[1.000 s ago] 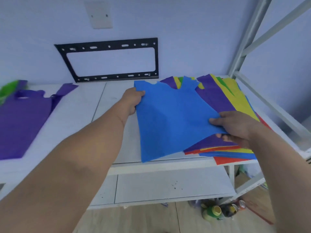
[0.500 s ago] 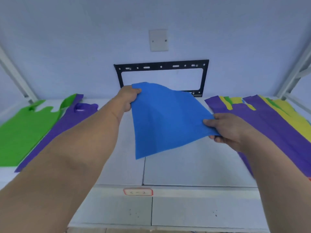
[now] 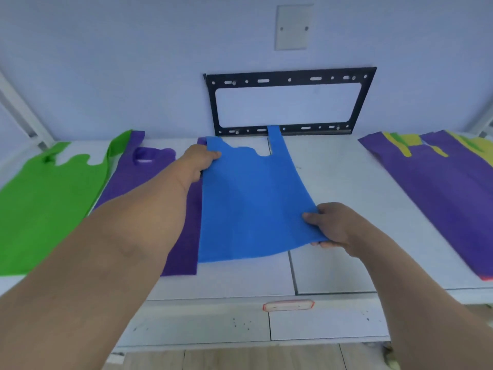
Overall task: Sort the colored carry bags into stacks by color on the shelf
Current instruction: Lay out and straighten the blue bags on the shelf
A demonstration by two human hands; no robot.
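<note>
We see the left hand (image 3: 198, 161) pinching the blue bag (image 3: 248, 204) by its far-left handle and the right hand (image 3: 330, 225) gripping its near-right corner, frame centre, left edge overlapping the purple bag (image 3: 149, 177); bare shelf (image 3: 341, 188) to the right.

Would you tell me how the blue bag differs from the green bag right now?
The blue bag is pinched at two corners by the left hand and right hand; the green bag is untouched. Blue sits mid-shelf, overlapping the purple bag; green lies far left. Both are flat, handles toward the wall.
</note>
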